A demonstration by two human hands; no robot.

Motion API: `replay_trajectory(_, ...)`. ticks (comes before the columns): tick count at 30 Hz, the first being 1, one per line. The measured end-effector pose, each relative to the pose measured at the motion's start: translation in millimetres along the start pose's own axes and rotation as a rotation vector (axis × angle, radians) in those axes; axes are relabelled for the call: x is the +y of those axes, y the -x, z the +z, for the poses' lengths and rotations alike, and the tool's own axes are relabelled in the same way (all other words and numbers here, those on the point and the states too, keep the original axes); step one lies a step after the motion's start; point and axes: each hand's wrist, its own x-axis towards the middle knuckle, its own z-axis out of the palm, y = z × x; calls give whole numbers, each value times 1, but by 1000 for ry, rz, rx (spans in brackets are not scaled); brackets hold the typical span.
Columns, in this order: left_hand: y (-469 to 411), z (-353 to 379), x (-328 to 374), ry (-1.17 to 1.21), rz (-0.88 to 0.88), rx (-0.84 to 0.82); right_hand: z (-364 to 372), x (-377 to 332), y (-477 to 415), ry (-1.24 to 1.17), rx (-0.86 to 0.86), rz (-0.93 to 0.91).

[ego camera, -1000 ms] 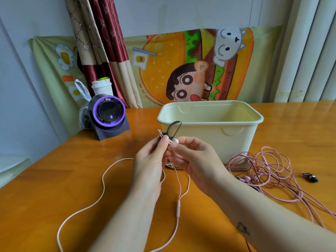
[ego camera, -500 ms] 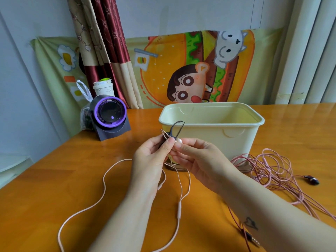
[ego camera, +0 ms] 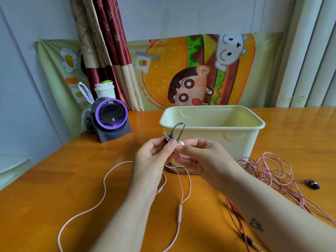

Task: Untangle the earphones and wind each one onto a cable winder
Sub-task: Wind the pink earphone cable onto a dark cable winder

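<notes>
Earphones [ego camera: 104, 182] first: where do they lie, seen from the head camera?

— One pale pink set is pulled clear. Its cable loops over the worktop [ego camera: 45, 188] on the left and rises to both hands, and the inline remote [ego camera: 179, 213] hangs below them. The others lie in a pink and red tangle [ego camera: 272, 171] to the right of the cream tub [ego camera: 236, 140], with a dark earbud [ego camera: 313, 184] at its far edge.

And the hands?

— The left hand [ego camera: 152, 157] pinches the black cable winder [ego camera: 175, 131], forked end up, in front of the tub's near wall. A few thin turns of cable seem to sit at the winder's neck. The right hand [ego camera: 201, 159] has its fingers closed on a pearly earbud [ego camera: 181, 143], which touches the left thumb.

Which step is that?

— I'd say the very start of winding the first set, seating the bud end on the winder. Nearly all of the cable is loose, and the tangle looks untouched, so most of the task remains.

What does the next move call for?

— Probably a firm left-hand hold on the winder while the right hand leads the cable round it in even turns. The slack should come in off the worktop without snagging the remote or catching the pile to the right.
</notes>
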Motion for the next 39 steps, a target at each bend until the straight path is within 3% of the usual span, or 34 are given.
replay_trajectory(10, 3, 1, 6, 34, 6, -21, 1, -7, 1, 142, 56, -40)
replay_trajectory(19, 0, -3, 10, 2, -10, -61, -5, -6, -1, 47, -103, 55)
replay_trajectory(22, 0, -9, 16, -46, -8, -132, -13, -26, 4, 441, -67, 20)
replay_trajectory(24, 1, -12, 21, -111, -1, -227, -20, -44, 7, 859, 126, -208)
replay_trajectory(26, 5, -12, 26, -146, -14, -371, -20, -58, 12, 994, 230, -477)
replay_trajectory(28, 11, -10, 30, -147, -33, -522, -19, -62, 15, 936, 62, -548)
replay_trajectory(31, 14, -9, 30, -189, -14, -592, -22, -50, 11, 863, -238, -329)
replay_trajectory(39, 16, -13, 35, -210, 4, -614, -22, -34, 7, 687, -389, -99)
